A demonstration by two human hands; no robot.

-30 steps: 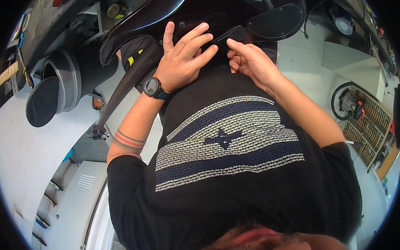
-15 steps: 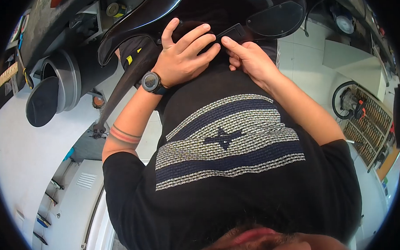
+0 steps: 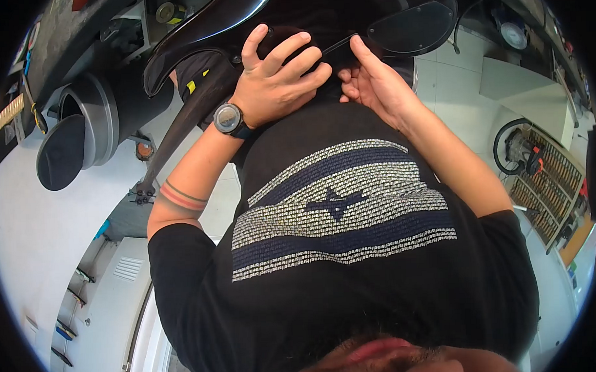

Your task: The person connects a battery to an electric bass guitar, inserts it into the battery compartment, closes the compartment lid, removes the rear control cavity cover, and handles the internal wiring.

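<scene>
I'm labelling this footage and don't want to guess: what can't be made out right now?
All in the head view:
Left hand: thumb hidden beneath its palm and fingers.
Right hand: its curled fingers hide whether they hold anything.
Slim strip by the right thumb: exact form lost, dark against dark.
Guitar body: cut off by the top edge.
Watch: display too small to read.

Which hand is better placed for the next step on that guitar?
Probably the right hand: its thumb tip is at one end of a thin dark strip on the guitar, near the cover plate. The left hand is close too, but its fingers are spread; whether they touch the guitar is unclear.
</scene>
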